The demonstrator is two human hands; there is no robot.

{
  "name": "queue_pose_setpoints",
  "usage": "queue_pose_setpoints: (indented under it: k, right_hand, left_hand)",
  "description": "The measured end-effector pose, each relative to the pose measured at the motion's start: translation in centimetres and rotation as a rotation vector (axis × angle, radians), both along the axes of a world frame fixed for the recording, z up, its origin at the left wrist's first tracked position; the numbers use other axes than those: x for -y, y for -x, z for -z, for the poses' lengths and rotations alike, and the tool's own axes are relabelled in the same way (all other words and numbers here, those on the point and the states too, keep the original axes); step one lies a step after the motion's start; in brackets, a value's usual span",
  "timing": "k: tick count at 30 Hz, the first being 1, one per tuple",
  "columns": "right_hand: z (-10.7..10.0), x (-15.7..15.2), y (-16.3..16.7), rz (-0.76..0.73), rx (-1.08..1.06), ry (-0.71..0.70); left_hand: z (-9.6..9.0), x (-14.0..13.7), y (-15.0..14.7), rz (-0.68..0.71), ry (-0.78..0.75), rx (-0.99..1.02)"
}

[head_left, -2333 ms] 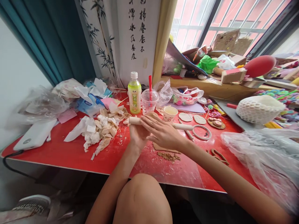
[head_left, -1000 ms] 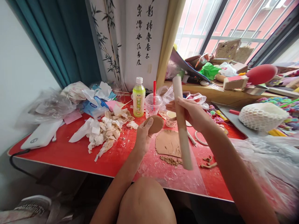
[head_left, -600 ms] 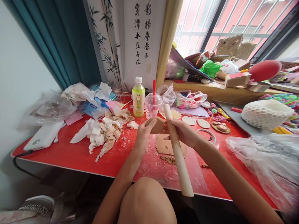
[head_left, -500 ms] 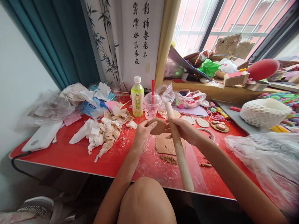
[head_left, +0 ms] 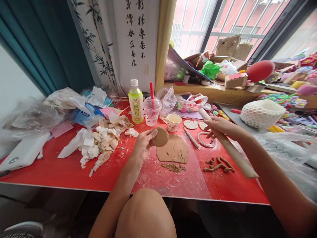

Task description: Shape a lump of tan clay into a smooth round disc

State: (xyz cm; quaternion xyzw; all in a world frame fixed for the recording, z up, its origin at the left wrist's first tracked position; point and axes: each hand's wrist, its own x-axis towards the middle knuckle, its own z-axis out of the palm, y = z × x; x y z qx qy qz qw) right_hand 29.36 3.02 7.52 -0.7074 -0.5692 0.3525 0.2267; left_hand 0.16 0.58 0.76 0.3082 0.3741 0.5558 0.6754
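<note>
Between the thumb and fingers of my left hand (head_left: pixel 144 142) is a flat round clay disc (head_left: pixel 160 137), raised over the table. Below and right of it lies a rolled clay slab (head_left: pixel 173 150) with a torn, cracked surface. Clay scraps (head_left: pixel 173 167) sit along the slab's near side. My right hand (head_left: pixel 221 126) has a pale rolling pin (head_left: pixel 234 153) under its palm, slanting down to the right; the thumb side is partly hidden. Coiled clay strips (head_left: pixel 219 165) rest on the red table (head_left: pixel 114 178) left of the pin's lower end.
Behind the slab stand a paper cup (head_left: pixel 174 123), a plastic cup with a red straw (head_left: pixel 152 110) and a drink bottle (head_left: pixel 136 102). Crumpled tissues (head_left: pixel 104 142) lie left. A ring (head_left: pixel 207 140) and a slim stick-like tool (head_left: pixel 191 138) lie right of the slab.
My right hand has carried the rolling pin away to the right, off the slab. My left hand keeps the clay disc, now seen flatter-on. The view has shifted to the right.
</note>
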Motion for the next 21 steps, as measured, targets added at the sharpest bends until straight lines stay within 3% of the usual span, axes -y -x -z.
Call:
queue_pose_setpoints:
  k: [7,12,21]
  right_hand:
    - [3.8,-2.2,-2.8,-0.043,0.331,-0.117]
    - [5.5,-4.6,-3.2,-0.193,0.636,-0.264]
    - [8.9,-6.0,-2.2,-0.312,0.849,-0.348]
  left_hand:
    - [0.0,0.0,0.0,-0.041,0.038,-0.004]
    - [0.2,0.0,0.0,-0.017,0.061,-0.027]
    - [0.4,0.0,0.0,0.007,0.053,-0.058]
